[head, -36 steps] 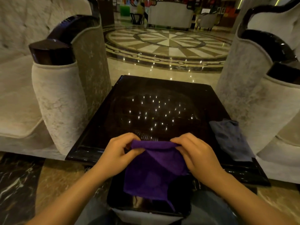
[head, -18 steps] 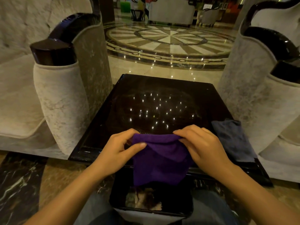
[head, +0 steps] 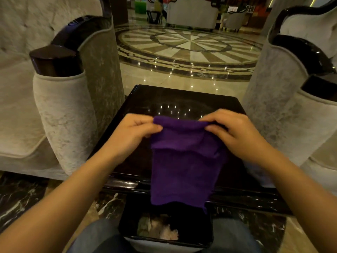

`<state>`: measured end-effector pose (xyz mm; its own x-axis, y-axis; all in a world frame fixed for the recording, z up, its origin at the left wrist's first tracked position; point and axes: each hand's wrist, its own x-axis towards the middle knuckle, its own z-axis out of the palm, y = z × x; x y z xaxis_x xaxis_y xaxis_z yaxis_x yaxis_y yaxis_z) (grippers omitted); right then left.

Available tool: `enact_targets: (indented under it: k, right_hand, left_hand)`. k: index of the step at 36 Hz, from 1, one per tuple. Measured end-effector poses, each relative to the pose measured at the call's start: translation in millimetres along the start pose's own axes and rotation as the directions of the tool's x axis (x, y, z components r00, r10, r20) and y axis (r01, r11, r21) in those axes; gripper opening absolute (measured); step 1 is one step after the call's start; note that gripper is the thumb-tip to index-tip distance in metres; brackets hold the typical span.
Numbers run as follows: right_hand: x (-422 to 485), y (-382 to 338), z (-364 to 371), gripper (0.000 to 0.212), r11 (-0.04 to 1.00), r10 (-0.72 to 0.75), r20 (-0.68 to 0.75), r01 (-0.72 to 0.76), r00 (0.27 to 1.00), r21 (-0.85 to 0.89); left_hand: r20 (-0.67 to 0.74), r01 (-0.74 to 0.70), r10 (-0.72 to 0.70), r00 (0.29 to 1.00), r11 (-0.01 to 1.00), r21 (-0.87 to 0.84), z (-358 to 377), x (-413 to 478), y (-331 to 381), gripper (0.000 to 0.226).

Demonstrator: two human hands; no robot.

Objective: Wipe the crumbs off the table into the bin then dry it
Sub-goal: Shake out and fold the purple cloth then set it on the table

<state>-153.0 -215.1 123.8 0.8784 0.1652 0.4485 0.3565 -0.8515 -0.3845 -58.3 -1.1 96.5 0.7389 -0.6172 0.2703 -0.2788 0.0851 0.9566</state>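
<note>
Head view: both hands, left hand (head: 134, 133) and right hand (head: 237, 135), pinch the purple cloth (head: 184, 165), now lifted higher above the bin (head: 164, 232), suggesting crumbs are shaken off.

Dim, warm light — pinpoint glare on the table (head: 182, 99); edges bowed.

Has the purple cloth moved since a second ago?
Yes. The cloth has risen and spread, its top edge farther in over the table.
</note>
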Motion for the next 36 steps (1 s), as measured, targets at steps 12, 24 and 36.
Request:
enact_targets:
  k: [12, 24, 36]
  right_hand:
    - [64.3, 89.3, 42.1, 0.019, 0.952, 0.300, 0.259, -0.273, 0.918, -0.135]
    - [0.4, 82.7, 85.3, 0.019, 0.926, 0.042, 0.394, 0.112, 0.918, -0.360]
    - [1.9, 112.0, 82.5, 0.048, 0.864, 0.467, 0.373, -0.504, 0.802, 0.004]
  left_hand:
    - [0.060, 0.105, -0.217, 0.974, 0.673, 0.732, -1.1, 81.9, -51.4, 0.013]
    - [0.421, -0.423, 0.049, 0.906, 0.031, 0.906, 3.5, 38.5, -102.0, 0.033]
    - [0.015, 0.234, -0.350, 0.937, 0.656, 0.717, 2.3, 51.3, -101.2, 0.045]
